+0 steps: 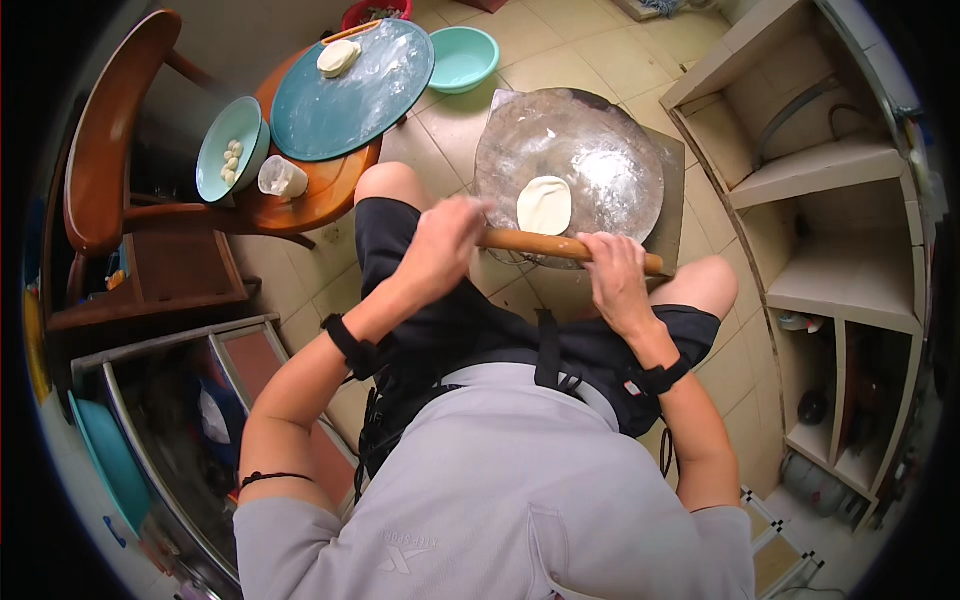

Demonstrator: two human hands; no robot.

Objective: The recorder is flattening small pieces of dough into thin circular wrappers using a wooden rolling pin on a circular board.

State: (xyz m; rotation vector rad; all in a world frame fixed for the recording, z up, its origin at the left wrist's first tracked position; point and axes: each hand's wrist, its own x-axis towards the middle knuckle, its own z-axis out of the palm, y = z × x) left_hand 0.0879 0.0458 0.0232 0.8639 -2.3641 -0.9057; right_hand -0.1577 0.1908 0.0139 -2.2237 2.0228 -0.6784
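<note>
A wooden rolling pin (536,243) lies across the near edge of a round, flour-dusted board (622,142). My left hand (448,238), slightly blurred, is closed around the pin's left end and hides it. Fingers of my right hand (616,270) curl over the pin near its right end, whose tip shows past them. Just beyond the pin, a flat oval of dough (544,205) rests on the board. Loose flour whitens the surface to the right of the dough.
A wooden chair (330,202) on the left holds a teal round board (352,112) with stacked dough wrappers (339,58), a bowl (259,142) of dough pieces, and a plastic cup of flour (283,178). A green basin (463,61) stands behind. Tiled shelves (840,289) line the right.
</note>
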